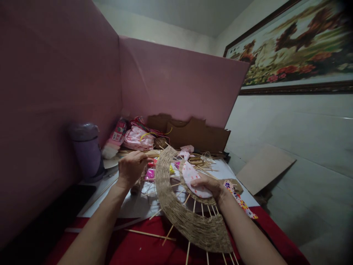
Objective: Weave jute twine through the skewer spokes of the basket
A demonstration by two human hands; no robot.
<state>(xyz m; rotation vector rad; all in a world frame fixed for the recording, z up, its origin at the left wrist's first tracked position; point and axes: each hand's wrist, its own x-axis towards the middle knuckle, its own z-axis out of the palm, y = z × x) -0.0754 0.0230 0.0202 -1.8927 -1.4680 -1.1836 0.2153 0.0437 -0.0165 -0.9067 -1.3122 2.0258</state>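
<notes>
A half-round woven twine fan [167, 187] on thin wooden sticks is held up over the front of the table, tilted. At its inner edge sits a white fabric piece with pink spots [190, 175]. My right hand [208, 185] grips the fan there, thumb on top of the fabric and fingers hidden underneath. To the left of the woven band, my left hand [132, 167] is closed with thumb and forefinger together; whatever they pinch is too small to make out. A roll of twine [135, 188] is partly visible below that hand.
A purple tumbler [86, 152] stands at the left by a pink partition [176, 81]. Pink spotted cloth [138, 138], torn cardboard [197, 136] and loose sticks lie at the back. Flowered fabric [239, 200] is at the right. One stick [150, 234] lies on red cloth [129, 250] in front.
</notes>
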